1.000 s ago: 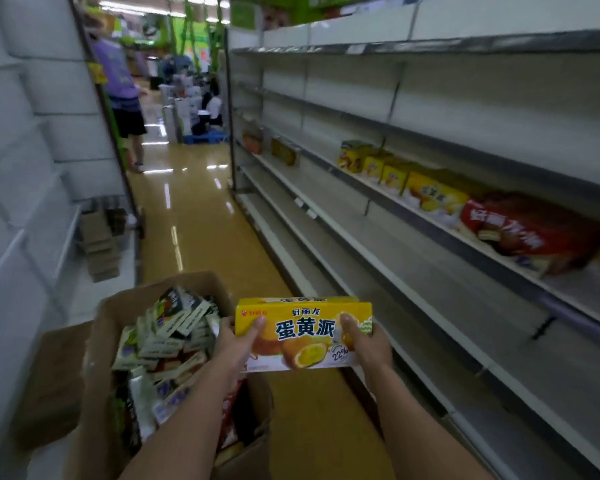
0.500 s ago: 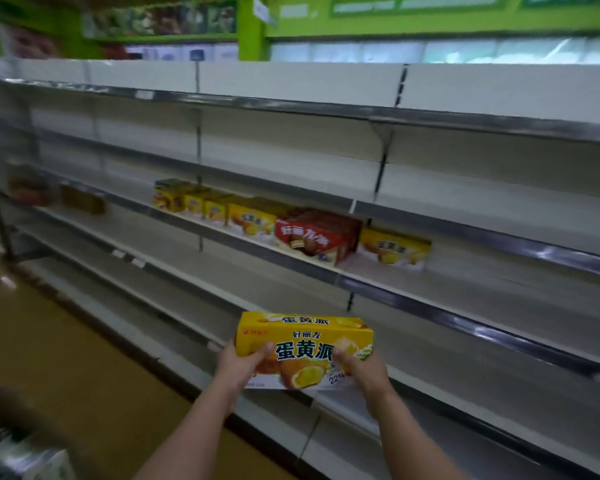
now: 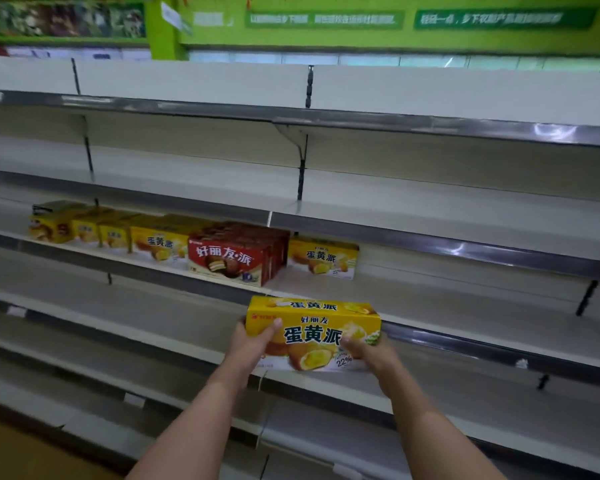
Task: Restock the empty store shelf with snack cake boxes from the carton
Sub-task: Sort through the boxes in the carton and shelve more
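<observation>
Store shelving unit (image 3: 430, 188): white tiers with metal front rails, filling the view. A green sign band (image 3: 326, 19) runs above it.

Middle shelf (image 3: 465, 296) carries a row of boxes. Landmark: red chocolate pie box (image 3: 227, 259). To its left, a run of yellow boxes (image 3: 156, 242), touching side by side. Just to its right and set further back, a single yellow egg yolk pie box (image 3: 321, 258), upright.

Held yellow egg yolk pie box (image 3: 312, 329): below and right of the red box, in front of the middle shelf's rail, face toward the camera, level, off the shelf. Yellow carton, dark characters, picture of a cut cake with yellow filling, "22%" mark at lower right.

Left hand (image 3: 253, 342): grips the box's left end, thumb across the front face. Right hand (image 3: 369, 349): grips the right end, thumb on the front; its other fingers are hidden behind the box.
</observation>
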### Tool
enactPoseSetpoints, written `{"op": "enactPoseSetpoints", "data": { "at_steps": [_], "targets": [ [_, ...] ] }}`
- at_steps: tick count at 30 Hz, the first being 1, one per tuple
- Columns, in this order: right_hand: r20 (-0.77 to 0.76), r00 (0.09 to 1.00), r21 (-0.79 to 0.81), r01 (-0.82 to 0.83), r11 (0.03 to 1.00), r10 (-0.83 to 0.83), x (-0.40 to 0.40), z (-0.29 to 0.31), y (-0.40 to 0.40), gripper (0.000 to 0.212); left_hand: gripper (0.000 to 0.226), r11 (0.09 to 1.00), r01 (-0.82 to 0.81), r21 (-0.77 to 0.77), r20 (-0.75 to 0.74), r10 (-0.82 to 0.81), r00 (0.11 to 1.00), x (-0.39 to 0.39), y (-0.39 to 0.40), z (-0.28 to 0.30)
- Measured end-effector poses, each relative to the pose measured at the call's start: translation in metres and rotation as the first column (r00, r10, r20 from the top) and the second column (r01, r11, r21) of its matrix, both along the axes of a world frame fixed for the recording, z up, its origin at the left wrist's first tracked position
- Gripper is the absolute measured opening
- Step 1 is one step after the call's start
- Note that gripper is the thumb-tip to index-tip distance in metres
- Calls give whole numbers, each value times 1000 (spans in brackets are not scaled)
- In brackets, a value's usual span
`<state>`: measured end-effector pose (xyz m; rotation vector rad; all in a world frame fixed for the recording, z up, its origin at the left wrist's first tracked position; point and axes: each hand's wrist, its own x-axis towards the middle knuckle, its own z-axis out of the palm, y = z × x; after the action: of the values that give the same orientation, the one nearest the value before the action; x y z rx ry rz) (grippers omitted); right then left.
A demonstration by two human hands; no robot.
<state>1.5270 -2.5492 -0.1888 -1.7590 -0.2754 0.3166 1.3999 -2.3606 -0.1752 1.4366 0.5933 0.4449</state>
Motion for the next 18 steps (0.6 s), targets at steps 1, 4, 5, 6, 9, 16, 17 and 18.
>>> {"op": "enactPoseSetpoints", "data": {
  "at_steps": [1, 4, 5, 6, 9, 16, 17, 18],
  "targets": [
    [-5, 1000, 14, -6, 1000, 6, 6, 2, 0, 19, 63, 1000, -17, -8, -15, 17, 1000, 10, 2, 1],
    [-20, 999, 24, -30, 999, 31, 28, 3, -1, 20, 72, 1000, -27, 13, -78, 28, 997, 36, 6, 2],
    [-11, 1000, 22, -25, 999, 25, 35, 3, 0, 22, 69, 1000, -15, 19, -96, 17, 995, 45, 9, 2],
    [3, 1000, 27, -15, 1000, 15, 42, 2, 1, 22, 66, 1000, 4, 24, -110, -1, 994, 52, 11, 2],
    [39, 999, 39, -21, 999, 19, 59, 4, 8, 18, 50, 999, 20, 49, -152, -13, 988, 75, 21, 1],
    [66, 996, 35, 49, 998, -51, 101, 2, 44, 16, 26, 991, 29, 129, -184, -5, 983, 135, 63, -15],
    [65, 996, 17, 65, 998, -66, 107, 1, 49, 17, 25, 992, 25, 123, -192, -1, 981, 146, 72, -19],
    [61, 994, -1, 86, 996, -85, 116, 0, 56, 20, 28, 992, 28, 119, -199, -4, 980, 157, 82, -21]
  ]
}}
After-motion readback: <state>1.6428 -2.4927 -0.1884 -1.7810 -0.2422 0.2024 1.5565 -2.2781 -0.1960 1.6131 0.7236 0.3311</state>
